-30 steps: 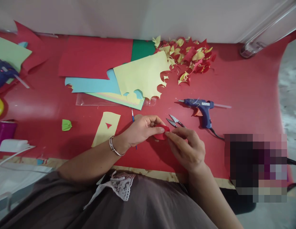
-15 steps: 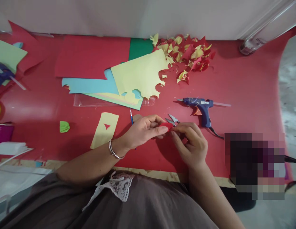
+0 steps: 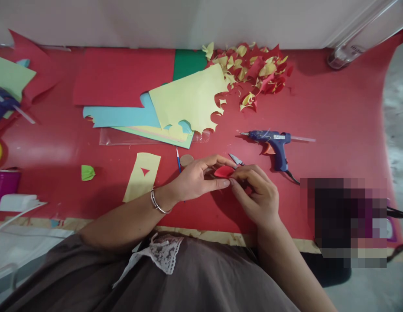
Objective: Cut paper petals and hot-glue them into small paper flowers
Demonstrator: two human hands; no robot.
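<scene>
A small red paper piece (image 3: 224, 172) is between my two hands, near the front middle of the table. My right hand (image 3: 258, 190) pinches its right end between thumb and fingers. My left hand (image 3: 201, 177) is curved around the left side of the piece, its thumb below and its fingers above, with the fingertips close to my right hand. Just beyond my fingers lie scissors (image 3: 235, 159), their handles hidden. A blue pen-like tool (image 3: 178, 160) and a round tan disc (image 3: 186, 160) lie beyond my left hand.
A blue glue gun (image 3: 273, 145) lies at the right. Red and yellow scraps (image 3: 253, 69) are heaped at the back. Coloured sheets (image 3: 123, 78) overlap at the back left. A yellow strip (image 3: 142, 177) and a green piece (image 3: 87, 172) lie at the left.
My left thumb has come off the top of the red piece, which now shows more fully. My left fingers have stretched further right, over part of the scissors.
</scene>
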